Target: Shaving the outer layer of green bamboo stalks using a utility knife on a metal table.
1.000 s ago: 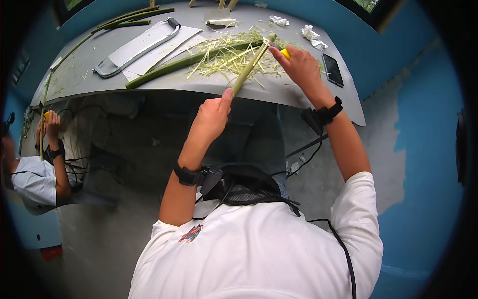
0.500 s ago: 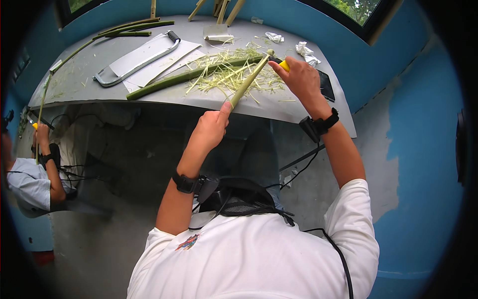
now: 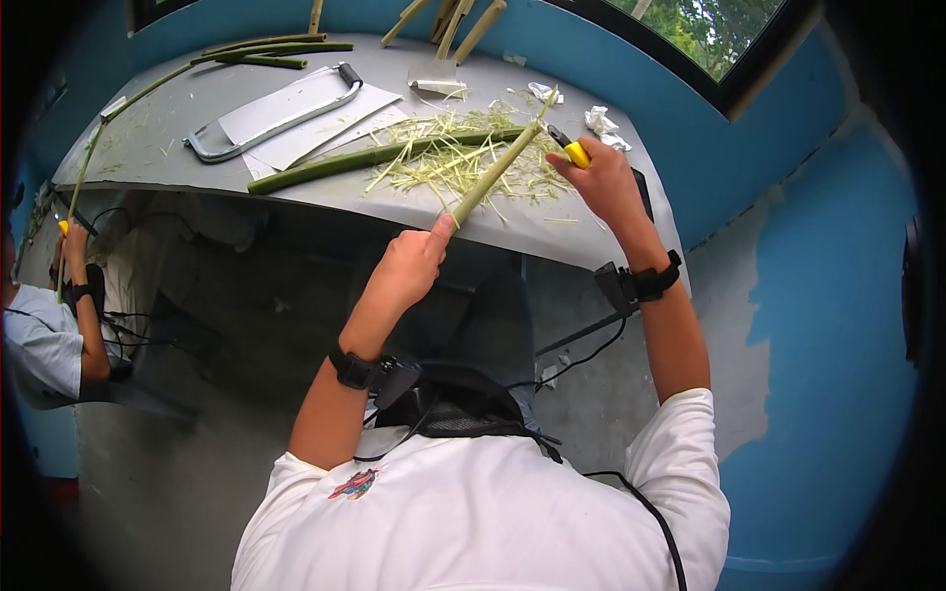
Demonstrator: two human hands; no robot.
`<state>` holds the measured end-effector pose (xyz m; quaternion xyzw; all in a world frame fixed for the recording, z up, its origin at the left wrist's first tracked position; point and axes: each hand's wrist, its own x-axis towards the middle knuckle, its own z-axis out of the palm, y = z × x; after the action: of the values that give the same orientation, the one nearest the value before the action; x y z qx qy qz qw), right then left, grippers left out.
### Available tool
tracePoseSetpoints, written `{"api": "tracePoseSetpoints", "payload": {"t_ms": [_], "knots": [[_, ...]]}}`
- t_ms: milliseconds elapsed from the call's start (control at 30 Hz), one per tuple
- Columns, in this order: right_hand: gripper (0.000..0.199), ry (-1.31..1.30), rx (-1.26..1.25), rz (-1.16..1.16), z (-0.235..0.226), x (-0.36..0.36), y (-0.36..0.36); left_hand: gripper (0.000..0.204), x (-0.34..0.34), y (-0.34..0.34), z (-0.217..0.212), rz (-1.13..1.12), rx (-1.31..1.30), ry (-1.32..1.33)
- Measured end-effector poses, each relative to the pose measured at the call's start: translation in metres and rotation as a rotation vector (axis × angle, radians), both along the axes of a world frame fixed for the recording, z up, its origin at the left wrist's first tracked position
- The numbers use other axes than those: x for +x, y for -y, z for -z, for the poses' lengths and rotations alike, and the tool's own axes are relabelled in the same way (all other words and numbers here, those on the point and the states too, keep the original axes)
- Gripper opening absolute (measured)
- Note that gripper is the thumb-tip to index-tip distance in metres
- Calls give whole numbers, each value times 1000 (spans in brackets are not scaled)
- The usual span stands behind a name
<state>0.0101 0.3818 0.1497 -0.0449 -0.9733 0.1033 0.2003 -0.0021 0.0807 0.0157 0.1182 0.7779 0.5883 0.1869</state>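
Note:
My left hand (image 3: 409,264) is closed around the near end of a peeled, pale green bamboo stick (image 3: 493,175), which slants up and to the right over the table. A thin sliver sticks out at its far end. In my right hand (image 3: 606,179) is a yellow and black utility knife (image 3: 574,152). Its front end is just right of the stick's far end, with a small gap between them. Pale bamboo shavings (image 3: 399,175) lie in a heap under the stick. A thicker dark green bamboo pole (image 3: 335,169) lies through the heap to the left.
Left on the grey table (image 3: 202,103) a hacksaw (image 3: 286,125) rests on white sheets (image 3: 345,118). Thin green stalks (image 3: 266,49) lie at the back left. Crumpled tissues (image 3: 603,126) sit at the right. At far left a co-worker's hand (image 3: 76,241) holds a yellow-marked tool near a long stalk.
The knife has come away from the stick's far end, toward the right. A raised sliver now shows at that tip. The whole view has shifted slightly.

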Motion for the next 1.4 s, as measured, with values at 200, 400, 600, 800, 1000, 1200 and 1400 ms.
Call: {"api": "tracePoseSetpoints", "payload": {"t_ms": [200, 400, 600, 800, 1000, 1200, 1400], "knots": [[52, -184, -95, -96, 6, -26, -3, 83, 0, -3, -1, -1, -7, -37], [35, -233, -66, -180, 5, -44, 2, 82, -3, -4, 1, 7, -7, -4], [24, -299, 48, -306, 10, -46, 1, 80, -4, -6, 2, 14, -1, 34], [16, -301, 6, -268, 12, -58, -10, 79, -2, -8, 1, 14, -3, 10], [15, -56, -705, -346, 15, -79, -26, 83, -7, -7, 8, 29, -44, 1], [24, -82, -915, -183, -14, -68, -65, 86, -5, -2, 4, 52, -77, 40], [39, 31, -601, -62, -22, -52, -66, 85, -2, -1, 8, 10, -43, 70]]}}
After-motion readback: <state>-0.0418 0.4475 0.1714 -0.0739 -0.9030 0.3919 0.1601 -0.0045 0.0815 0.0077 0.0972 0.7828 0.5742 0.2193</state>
